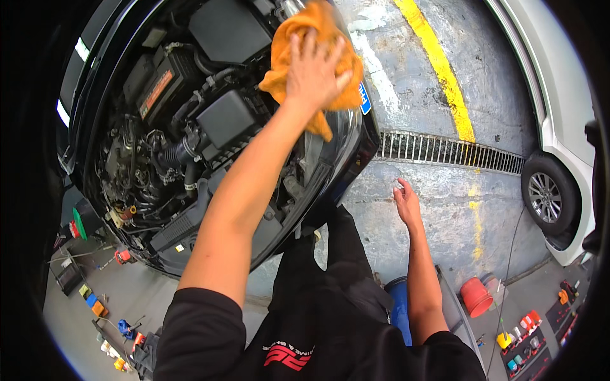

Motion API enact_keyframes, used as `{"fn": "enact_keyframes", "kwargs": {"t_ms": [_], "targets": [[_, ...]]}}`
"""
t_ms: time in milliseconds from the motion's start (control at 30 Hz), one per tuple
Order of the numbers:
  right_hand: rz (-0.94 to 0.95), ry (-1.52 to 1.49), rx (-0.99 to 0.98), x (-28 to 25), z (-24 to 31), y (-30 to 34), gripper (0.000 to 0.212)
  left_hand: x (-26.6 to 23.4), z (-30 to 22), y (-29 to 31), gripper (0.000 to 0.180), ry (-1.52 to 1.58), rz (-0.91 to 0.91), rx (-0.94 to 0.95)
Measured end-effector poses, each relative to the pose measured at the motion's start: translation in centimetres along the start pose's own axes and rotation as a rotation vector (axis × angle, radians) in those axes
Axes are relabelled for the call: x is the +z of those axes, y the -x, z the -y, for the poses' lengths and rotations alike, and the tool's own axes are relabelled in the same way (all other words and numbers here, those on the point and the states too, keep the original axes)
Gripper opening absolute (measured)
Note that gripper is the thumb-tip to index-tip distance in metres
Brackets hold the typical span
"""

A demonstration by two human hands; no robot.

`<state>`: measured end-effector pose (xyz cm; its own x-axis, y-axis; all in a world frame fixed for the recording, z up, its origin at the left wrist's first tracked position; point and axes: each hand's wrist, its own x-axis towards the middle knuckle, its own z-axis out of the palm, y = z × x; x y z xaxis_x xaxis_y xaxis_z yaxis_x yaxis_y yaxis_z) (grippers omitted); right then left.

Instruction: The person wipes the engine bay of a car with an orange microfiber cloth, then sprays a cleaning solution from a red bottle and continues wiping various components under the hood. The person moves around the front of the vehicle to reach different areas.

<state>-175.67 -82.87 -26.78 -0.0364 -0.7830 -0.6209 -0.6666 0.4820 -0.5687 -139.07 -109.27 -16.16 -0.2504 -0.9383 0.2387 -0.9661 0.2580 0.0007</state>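
Note:
Flat on a bunched orange cloth [346,63], my left hand [312,71] rests with its fingers spread. The cloth lies over the front edge of a black car's open engine bay, above the headlight [333,136], and one corner hangs down beside the lamp. What lies under the cloth is hidden. My right hand [408,202] hangs in the air over the grey floor, away from the car, its fingers loosely bent and apart, with nothing in it. A black engine cover [230,30] and an air filter box [225,119] show in the bay.
A metal drain grate [445,149] crosses the floor beyond my right hand, with a yellow line [438,57] painted past it. A white car [569,95] stands at the right. Near my right arm are a blue barrel [399,308] and a red bucket [476,297].

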Motion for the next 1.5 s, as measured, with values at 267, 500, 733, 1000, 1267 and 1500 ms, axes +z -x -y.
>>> {"fn": "enact_keyframes", "kwargs": {"t_ms": [267, 500, 733, 1000, 1267, 1500], "targets": [[0.078, -0.011, 0.037, 4.2, -5.8, 2.1, 0.053, -5.7, -0.3, 23.0, 0.043, 0.351, 0.248, 0.240], [0.109, 0.068, 0.171, 5.2, -11.0, 9.8, 0.051, -13.2, 0.9, 34.7, 0.043, 0.445, 0.511, 0.026], [0.103, -0.020, 0.258, 4.3, -11.4, 14.3, 0.053, -8.0, -7.0, 25.2, 0.049, 0.497, 0.017, -0.272], [0.193, 0.028, 0.121, 8.2, -7.4, 15.2, 0.060, -7.3, -6.9, 45.1, 0.038, 0.389, 0.130, -0.194], [0.203, 0.106, 0.170, 9.1, -8.8, 17.6, 0.058, -14.7, 1.3, 44.6, 0.051, 0.816, -0.165, -0.654], [0.223, 0.004, 0.192, 8.5, -8.1, 16.2, 0.055, -7.0, -3.7, 45.0, 0.061, 0.446, 0.065, -0.543]]}}
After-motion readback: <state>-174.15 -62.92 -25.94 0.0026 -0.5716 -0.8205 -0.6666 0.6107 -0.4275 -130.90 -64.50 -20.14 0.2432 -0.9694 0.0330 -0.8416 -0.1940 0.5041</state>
